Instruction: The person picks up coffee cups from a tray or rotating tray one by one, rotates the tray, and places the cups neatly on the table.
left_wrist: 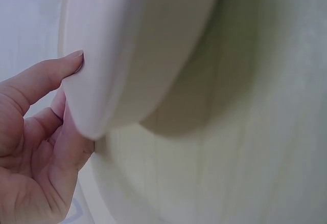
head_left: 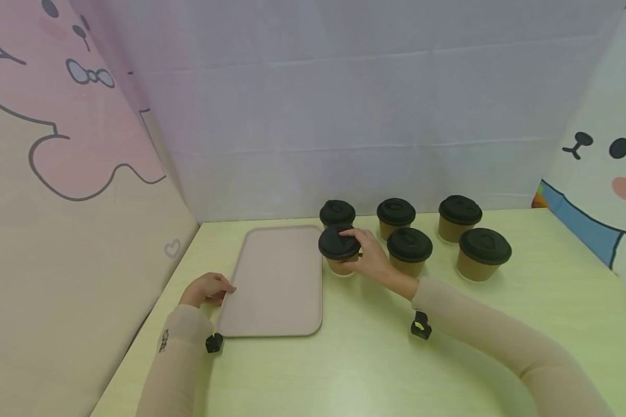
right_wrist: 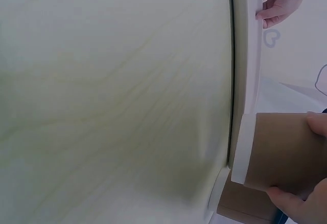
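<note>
My left hand (head_left: 207,288) pinches the left rim of a pale pink tray (head_left: 279,284) on the table, with the thumb on top and the fingers beneath in the left wrist view. Over at the tray's right edge, my right hand (head_left: 371,258) grips a brown paper cup (head_left: 339,243) with a black lid, thumb and fingers round its near-right side. The right wrist view shows this held cup's brown wall and pale base (right_wrist: 244,150) close beside the tray's edge (right_wrist: 253,45). Right behind it stands another lidded cup (head_left: 337,212), partly hidden.
Several more black-lidded cups stand in two rows to the right, among them a front cup (head_left: 409,246) by my right wrist and a far-right cup (head_left: 483,249). The light wooden table (head_left: 375,370) meets a white cloth backdrop (head_left: 344,116) behind and a printed sheet (head_left: 109,260) at left.
</note>
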`<state>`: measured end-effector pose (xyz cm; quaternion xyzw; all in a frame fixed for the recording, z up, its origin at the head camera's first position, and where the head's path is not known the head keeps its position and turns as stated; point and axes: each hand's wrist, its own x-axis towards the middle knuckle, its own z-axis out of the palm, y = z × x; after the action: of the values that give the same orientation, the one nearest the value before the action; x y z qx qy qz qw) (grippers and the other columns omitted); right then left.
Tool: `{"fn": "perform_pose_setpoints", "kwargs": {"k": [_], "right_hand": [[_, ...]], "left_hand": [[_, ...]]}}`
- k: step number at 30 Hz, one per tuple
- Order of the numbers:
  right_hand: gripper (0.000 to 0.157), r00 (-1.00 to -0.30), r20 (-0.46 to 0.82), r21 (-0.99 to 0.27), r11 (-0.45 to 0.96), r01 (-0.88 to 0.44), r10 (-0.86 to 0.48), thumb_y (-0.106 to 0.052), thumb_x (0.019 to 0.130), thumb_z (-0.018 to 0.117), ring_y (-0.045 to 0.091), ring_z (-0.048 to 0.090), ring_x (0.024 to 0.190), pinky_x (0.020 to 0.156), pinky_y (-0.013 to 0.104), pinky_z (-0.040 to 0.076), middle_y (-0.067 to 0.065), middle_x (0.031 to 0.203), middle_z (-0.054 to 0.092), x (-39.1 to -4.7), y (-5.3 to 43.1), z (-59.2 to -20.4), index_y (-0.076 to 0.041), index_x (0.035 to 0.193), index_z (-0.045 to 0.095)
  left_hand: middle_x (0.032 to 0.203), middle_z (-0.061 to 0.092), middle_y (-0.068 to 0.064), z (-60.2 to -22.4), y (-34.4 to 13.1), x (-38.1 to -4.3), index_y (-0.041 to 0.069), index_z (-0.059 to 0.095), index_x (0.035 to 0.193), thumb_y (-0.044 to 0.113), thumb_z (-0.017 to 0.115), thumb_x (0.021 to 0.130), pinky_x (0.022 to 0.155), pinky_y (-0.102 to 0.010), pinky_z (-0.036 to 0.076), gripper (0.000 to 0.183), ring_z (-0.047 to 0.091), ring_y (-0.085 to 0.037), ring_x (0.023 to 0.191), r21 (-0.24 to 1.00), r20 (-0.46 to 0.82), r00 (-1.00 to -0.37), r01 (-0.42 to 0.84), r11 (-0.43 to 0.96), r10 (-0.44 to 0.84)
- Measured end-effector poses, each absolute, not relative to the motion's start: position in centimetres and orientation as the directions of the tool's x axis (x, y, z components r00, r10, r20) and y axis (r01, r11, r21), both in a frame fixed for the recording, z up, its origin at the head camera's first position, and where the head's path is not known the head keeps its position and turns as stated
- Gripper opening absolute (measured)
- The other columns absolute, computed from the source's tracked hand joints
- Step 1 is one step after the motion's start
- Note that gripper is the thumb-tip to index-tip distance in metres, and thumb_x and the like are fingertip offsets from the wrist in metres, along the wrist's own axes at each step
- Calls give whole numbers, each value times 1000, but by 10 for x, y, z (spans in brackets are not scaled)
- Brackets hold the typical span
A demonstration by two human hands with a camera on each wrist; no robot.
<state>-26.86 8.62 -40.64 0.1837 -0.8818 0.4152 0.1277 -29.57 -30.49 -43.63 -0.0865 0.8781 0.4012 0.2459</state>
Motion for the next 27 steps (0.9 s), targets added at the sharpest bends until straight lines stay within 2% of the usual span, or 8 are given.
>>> {"fn": "perform_pose_setpoints", "kwargs": {"k": [10,19,23,27], "right_hand": [[63,-907,349,-699,579,-420,-236,-9,65,82,38,48,113,87,49,45,25,123,48,-263,94,-410,-5,121,52],[65,-908,337,-711,565,-418,-248,-9,65,82,37,47,114,92,48,42,23,124,49,-264,96,-411,-5,122,51],[65,-910,331,-707,574,-413,-249,-10,65,82,37,47,114,86,48,45,23,124,49,-264,95,-412,-5,121,51],[65,-909,326,-707,572,-416,-259,-11,64,83,36,46,114,87,48,45,24,123,48,-264,93,-413,-5,121,51]], "left_hand": [[75,50,0,-433,-304,-293,9,50,76,13,63,85,58,-22,46,17,49,-9,60,659,-505,-862,-353,664,42],[73,49,1,-432,-303,-294,9,49,75,12,63,85,58,-21,46,17,49,-8,60,664,-501,-864,-348,662,49],[72,49,1,-434,-303,-294,9,50,75,12,62,85,57,-20,45,16,48,-7,59,669,-500,-864,-345,658,56],[71,50,2,-435,-304,-295,9,50,76,12,62,85,57,-21,45,16,49,-7,59,668,-501,-864,-346,658,55]]}}
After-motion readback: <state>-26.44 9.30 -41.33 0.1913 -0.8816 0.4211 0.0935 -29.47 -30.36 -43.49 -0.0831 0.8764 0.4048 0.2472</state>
